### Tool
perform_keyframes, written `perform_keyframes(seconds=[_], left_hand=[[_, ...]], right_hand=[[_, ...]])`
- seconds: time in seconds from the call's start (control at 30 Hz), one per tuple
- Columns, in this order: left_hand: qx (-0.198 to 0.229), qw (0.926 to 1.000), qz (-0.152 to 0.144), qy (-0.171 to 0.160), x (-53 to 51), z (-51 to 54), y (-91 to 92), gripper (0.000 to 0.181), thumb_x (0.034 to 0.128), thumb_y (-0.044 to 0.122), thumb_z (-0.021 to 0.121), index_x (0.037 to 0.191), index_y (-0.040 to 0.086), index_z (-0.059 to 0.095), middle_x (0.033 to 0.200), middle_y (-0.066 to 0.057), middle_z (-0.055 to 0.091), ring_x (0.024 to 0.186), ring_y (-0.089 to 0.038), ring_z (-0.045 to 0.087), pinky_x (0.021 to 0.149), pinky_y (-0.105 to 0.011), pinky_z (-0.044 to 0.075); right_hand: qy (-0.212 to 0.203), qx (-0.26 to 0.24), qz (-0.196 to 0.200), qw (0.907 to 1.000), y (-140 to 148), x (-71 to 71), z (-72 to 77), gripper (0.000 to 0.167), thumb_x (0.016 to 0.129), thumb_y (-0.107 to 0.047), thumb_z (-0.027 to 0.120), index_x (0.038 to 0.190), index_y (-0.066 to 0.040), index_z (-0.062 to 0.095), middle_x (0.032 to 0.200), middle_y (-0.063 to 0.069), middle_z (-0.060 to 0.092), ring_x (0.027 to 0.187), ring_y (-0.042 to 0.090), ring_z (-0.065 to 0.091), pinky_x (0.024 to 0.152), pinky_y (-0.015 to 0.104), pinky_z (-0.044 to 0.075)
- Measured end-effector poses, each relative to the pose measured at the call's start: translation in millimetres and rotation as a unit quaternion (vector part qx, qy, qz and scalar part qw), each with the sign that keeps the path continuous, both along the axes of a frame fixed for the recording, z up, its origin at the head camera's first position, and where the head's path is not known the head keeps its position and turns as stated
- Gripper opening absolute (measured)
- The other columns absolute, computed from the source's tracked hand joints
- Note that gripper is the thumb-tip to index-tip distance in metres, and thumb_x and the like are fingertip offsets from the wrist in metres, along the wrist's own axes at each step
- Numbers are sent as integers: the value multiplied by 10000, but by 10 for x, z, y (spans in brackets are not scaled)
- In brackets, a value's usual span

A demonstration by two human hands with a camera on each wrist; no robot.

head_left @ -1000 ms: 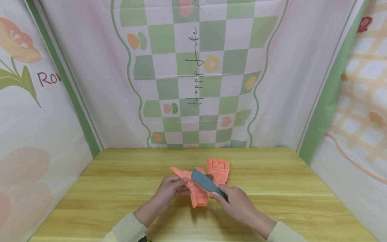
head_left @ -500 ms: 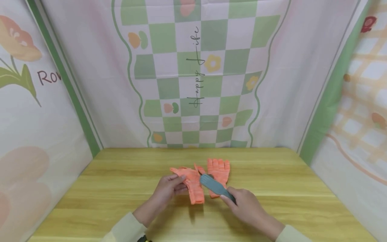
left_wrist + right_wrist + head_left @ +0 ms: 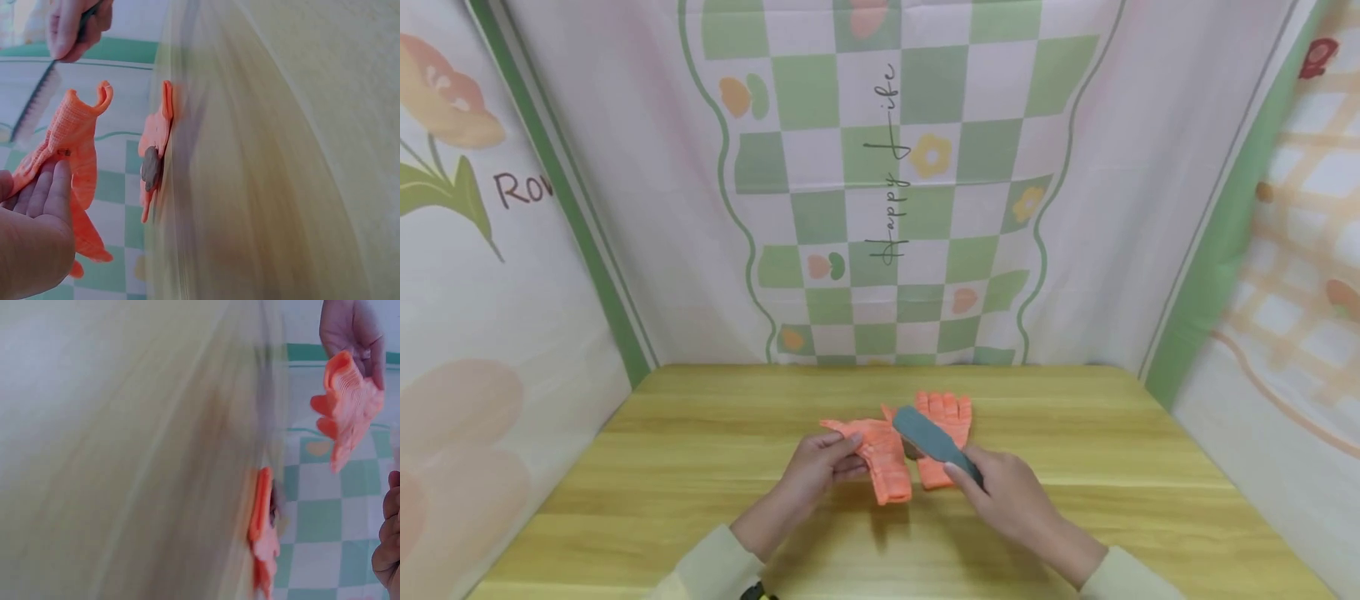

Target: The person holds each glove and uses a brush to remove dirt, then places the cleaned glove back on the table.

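My left hand (image 3: 820, 471) pinches an orange knit glove (image 3: 889, 471) between thumb and fingers, holding it above the table. The glove's cuff hangs toward me in the head view. In my right hand (image 3: 1018, 496) is a blue-grey brush (image 3: 928, 435), gripped by its handle. The left wrist view shows its pale bristles (image 3: 44, 103) facing the held glove, seemingly a little apart from it. A second orange glove (image 3: 951, 421) lies flat on the table behind the brush. On that glove sits a grey-brown lump (image 3: 150, 169), whose kind I cannot tell.
The wooden table (image 3: 700, 500) extends on both sides of the hands. A printed fabric backdrop (image 3: 880, 208) stands behind its far edge, with more printed cloth at left and right. A small black and yellow object (image 3: 756, 592) shows at the bottom edge.
The brush first moved right and toward me off the held glove, then rose back up and slightly left. The held glove shifted slightly; the glove on the table stayed in place.
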State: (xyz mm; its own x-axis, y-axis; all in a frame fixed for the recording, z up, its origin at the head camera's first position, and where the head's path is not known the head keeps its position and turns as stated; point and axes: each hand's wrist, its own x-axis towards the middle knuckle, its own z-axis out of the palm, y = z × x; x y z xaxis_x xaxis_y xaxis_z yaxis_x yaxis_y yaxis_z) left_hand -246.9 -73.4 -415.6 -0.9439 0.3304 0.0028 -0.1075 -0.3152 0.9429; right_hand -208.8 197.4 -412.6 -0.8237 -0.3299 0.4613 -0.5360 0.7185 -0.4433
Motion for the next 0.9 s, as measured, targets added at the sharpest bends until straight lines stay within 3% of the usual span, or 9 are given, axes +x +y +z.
perform_keyframes(seconds=[0.27,0.4,0.53,0.9], left_hand=[[-2,9999,-102,-16,-5,15,26,177,976,74,580,842,34,688,786,-59,710,754,-128,696,828,-352,560],[54,9999,-105,-109,-1,34,44,201,972,62,583,797,46,680,764,-59,705,737,-127,696,816,-344,563],[86,9998,-65,-192,1,49,51,228,970,44,573,763,60,668,742,-51,697,720,-120,694,804,-336,567],[132,9996,81,-216,7,38,39,252,978,22,543,743,62,627,758,-52,705,736,-128,701,842,-378,549]], right_hand=[[146,-159,501,9985,-128,-3,69,285,996,-228,578,736,-209,461,564,-163,327,450,-45,262,399,165,286],[-39,-118,683,9976,-160,10,34,248,1006,-229,560,768,-195,497,573,-166,366,452,-49,278,390,162,300],[-301,-28,621,9976,-175,16,1,244,1011,-278,548,782,-204,504,578,-164,405,449,-44,288,392,165,308],[-378,273,440,9979,-154,46,-46,273,1018,-315,526,772,-211,468,573,-149,369,465,-27,291,414,173,316]])
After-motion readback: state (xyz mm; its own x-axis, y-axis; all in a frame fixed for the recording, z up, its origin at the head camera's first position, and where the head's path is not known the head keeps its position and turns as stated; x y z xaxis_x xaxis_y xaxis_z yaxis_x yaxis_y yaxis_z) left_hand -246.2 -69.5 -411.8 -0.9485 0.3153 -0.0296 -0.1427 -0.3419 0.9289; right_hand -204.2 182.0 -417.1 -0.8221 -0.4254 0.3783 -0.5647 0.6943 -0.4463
